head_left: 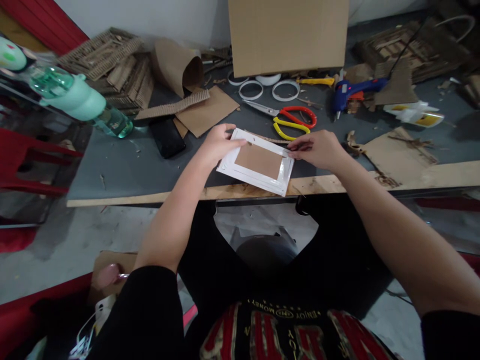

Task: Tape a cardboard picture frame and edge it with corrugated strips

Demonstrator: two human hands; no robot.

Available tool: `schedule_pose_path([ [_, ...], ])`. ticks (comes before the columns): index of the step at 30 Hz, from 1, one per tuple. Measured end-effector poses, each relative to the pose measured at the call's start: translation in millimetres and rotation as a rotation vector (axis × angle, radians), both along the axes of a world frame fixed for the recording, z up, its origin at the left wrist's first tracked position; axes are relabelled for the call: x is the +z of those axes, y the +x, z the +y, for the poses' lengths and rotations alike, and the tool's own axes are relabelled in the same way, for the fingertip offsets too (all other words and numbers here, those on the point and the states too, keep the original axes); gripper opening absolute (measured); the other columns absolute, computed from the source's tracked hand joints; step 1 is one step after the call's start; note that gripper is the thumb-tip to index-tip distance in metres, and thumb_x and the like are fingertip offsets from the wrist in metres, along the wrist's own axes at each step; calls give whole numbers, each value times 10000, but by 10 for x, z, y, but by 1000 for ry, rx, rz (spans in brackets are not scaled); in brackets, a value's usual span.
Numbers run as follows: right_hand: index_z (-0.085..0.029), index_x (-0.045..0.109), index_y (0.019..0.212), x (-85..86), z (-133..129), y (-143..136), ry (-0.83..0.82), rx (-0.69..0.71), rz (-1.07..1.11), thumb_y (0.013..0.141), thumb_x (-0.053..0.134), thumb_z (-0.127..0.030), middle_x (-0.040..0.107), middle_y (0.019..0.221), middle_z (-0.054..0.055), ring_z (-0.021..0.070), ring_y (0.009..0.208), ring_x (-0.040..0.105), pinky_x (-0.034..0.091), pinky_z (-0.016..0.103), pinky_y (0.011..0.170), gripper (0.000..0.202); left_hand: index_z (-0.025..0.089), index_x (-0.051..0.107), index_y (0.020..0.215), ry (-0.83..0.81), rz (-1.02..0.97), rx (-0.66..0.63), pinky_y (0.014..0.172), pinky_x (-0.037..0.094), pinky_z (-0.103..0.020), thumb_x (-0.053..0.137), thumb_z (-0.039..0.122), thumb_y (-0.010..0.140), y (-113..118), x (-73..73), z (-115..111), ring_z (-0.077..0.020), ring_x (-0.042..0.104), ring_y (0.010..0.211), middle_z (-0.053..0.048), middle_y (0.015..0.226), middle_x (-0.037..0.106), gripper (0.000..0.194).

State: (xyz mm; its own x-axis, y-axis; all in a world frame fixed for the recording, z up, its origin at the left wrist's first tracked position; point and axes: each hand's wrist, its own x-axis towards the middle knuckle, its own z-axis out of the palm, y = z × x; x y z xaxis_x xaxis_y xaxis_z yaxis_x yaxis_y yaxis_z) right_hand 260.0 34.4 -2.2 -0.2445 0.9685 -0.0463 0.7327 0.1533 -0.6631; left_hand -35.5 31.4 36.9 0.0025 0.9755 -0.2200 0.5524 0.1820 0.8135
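Note:
A white frame with a brown cardboard middle lies tilted at the table's front edge, between my two hands. My left hand grips its upper left corner, thumb on top. At the upper right corner, my right hand pinches the rim with thumb and fingers. A corrugated cardboard strip shows just behind the frame's far side. Beyond it lie scissors with one red and one yellow handle, blades apart.
Behind are white rings, a blue glue gun, a yellow-handled cutter and a large cardboard sheet. To the left stand a green bottle, a black phone and stacked corrugated pieces. Cardboard scraps lie right.

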Motion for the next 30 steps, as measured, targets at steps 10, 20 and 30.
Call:
schedule_pose_path([
  [10, -278, 784, 1267, -12, -45, -132, -53, -135, 574, 946, 727, -688, 817, 1122, 88, 259, 913, 761, 656, 412, 744, 524, 241, 715, 1152, 469, -225, 13, 1045, 631, -477, 677, 580, 1026, -106, -80, 136, -313, 776, 1224, -82, 1129, 787, 364],
  [20, -307, 838, 1115, 124, -190, -228, 220, -103, 590, 807, 733, -905, 831, 1125, 70, 330, 1081, 779, 662, 497, 920, 680, 293, 695, 1324, 580, -25, -5, 1063, 628, -535, 540, 719, 1064, -84, -158, 188, -326, 764, 1267, -86, 1167, 799, 522],
  [30, -295, 825, 1077, 124, -213, -209, 250, -157, 554, 893, 663, -810, 826, 1090, 76, 306, 987, 772, 644, 459, 829, 570, 278, 728, 1198, 657, -112, -11, 991, 662, -531, 629, 796, 991, -138, -228, 225, -340, 803, 1171, -68, 1077, 783, 567],
])
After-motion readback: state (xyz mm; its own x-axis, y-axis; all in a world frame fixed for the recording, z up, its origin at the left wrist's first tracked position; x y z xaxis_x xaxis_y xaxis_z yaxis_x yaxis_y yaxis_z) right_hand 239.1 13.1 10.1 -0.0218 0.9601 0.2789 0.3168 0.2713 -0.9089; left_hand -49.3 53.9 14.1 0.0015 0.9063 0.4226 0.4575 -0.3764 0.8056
